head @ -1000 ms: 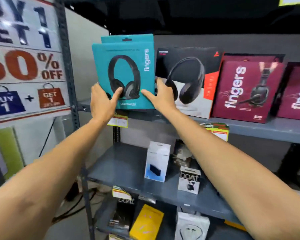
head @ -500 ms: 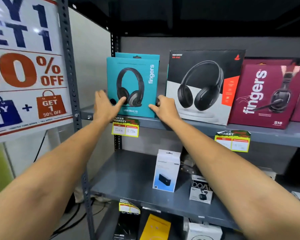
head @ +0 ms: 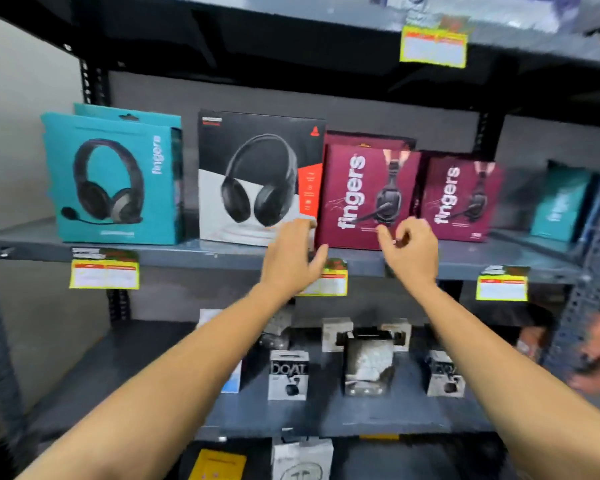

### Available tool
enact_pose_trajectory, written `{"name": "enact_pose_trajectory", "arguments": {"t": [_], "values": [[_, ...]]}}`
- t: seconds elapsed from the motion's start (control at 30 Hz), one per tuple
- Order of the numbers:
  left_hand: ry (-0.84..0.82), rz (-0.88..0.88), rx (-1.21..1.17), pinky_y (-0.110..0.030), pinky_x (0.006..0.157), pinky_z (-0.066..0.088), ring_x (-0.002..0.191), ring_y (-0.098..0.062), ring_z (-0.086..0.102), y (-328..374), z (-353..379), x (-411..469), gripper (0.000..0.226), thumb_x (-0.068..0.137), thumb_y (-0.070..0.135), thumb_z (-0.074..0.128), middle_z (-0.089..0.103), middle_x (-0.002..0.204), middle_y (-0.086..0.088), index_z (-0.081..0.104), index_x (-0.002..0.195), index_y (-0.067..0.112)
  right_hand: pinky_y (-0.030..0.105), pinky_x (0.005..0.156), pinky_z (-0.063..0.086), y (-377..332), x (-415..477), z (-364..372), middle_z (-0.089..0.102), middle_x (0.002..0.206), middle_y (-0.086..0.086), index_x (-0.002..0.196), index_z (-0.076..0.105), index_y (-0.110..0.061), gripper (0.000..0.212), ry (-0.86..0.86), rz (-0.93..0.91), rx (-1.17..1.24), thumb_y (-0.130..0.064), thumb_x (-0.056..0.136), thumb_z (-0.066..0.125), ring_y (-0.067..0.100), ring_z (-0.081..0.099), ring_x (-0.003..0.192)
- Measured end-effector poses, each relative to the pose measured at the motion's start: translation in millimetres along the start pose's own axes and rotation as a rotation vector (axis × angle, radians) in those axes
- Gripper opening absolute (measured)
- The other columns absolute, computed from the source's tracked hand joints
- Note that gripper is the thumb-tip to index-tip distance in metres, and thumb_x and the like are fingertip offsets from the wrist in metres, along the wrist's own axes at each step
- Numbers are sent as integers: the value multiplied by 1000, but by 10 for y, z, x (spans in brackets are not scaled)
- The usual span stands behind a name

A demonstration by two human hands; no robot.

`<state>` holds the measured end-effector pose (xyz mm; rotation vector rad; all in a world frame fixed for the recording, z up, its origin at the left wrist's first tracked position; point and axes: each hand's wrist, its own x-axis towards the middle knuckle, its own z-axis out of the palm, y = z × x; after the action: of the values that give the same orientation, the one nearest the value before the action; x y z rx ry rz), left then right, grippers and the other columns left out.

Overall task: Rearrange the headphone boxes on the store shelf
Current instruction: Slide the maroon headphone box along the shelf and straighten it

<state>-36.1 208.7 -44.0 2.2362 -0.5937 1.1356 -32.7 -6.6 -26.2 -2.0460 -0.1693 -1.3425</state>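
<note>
Grey metal shelving [head: 187, 251] fills the view, its middle shelf carrying a row of upright headphone boxes. From the left stand a teal box [head: 113, 181], a black-and-white box [head: 257, 178], then two maroon boxes [head: 366, 195] [head: 459, 199]. Yellow price tags [head: 104, 273] hang from the shelf edge. Both hands hover empty before the first maroon box: the left hand [head: 293, 258] has a released grip with fingers spread, the right hand [head: 411, 252] is loosely curled, grasping nothing.
</note>
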Motion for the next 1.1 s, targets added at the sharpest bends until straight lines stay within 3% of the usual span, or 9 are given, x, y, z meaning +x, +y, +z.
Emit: {"name": "enact_pose_trajectory", "arguments": {"t": [0.1, 0.2, 0.37, 0.5, 0.67, 0.8, 0.93, 1.0, 1.1], "values": [[-39, -100, 109, -47, 96, 44, 122, -32, 45, 344, 287, 223, 61, 90, 37, 57, 50, 135, -15, 42, 136, 1, 20, 72, 30, 298, 369, -89, 53, 101, 10, 102, 54, -3, 50, 30, 280, 185, -42, 81, 74, 22, 49, 89], [-57, -201, 228, -45, 88, 45, 120, -33, 48, 491, 497, 300, 69, 91, 43, 51, 42, 146, -13, 33, 142, 1, 30, 94, 42, 467, 576, -13, 54, 126, 9, 134, 42, -10, 88, -225, 542, 362, -63, 71, 72, 25, 54, 115], [-72, -312, 265, -45, 90, 44, 121, -32, 53, 537, 712, 340, 84, 94, 46, 47, 18, 161, -14, 9, 152, -1, 37, 102, 40, 507, 653, 109, 46, 146, 8, 140, 37, -15, 92, -428, 486, 345, -66, 71, 71, 25, 48, 127], [21, -334, 252, -45, 86, 45, 118, -32, 55, 555, 848, 317, 87, 92, 44, 51, 14, 162, -13, 7, 153, 0, 42, 114, 31, 594, 726, 80, 26, 160, 8, 154, 11, -12, 116, -629, 503, 374, -64, 71, 73, 26, 31, 143], [71, -335, 198, -43, 85, 44, 116, -32, 58, 565, 883, 327, 90, 89, 45, 57, 16, 163, -10, 9, 153, 3, 35, 106, 37, 633, 782, 44, 33, 156, 8, 152, 15, -9, 106, -680, 493, 459, -54, 77, 73, 24, 41, 136], [128, -346, 80, -42, 86, 44, 121, -29, 55, 563, 833, 301, 89, 86, 45, 62, 26, 159, -5, 16, 152, 7, 15, 69, 48, 691, 776, -29, 59, 113, -4, 131, 36, -23, 66, -648, 474, 555, -38, 81, 76, 2, 58, 88], [177, -381, -49, -44, 92, 45, 130, -25, 48, 605, 761, 321, 89, 84, 57, 61, 37, 152, -3, 23, 151, 12, 27, 83, 53, 861, 778, -218, 65, 119, 0, 126, 47, -21, 64, -665, 436, 565, -43, 75, 78, 10, 66, 97], [156, -377, -59, -37, 84, 48, 118, -24, 58, 575, 746, 357, 76, 84, 63, 57, 57, 136, 1, 37, 143, 20, 32, 87, 55, 913, 757, -294, 66, 121, 3, 135, 48, -21, 83, -642, 447, 608, -50, 65, 83, 16, 69, 102], [169, -349, -103, -28, 74, 41, 100, -17, 62, 540, 737, 382, 63, 84, 68, 53, 66, 112, 6, 53, 132, 28, 41, 94, 55, 933, 745, -323, 70, 118, 6, 127, 57, -20, 80, -583, 513, 664, -59, 61, 79, 21, 70, 102]]}}
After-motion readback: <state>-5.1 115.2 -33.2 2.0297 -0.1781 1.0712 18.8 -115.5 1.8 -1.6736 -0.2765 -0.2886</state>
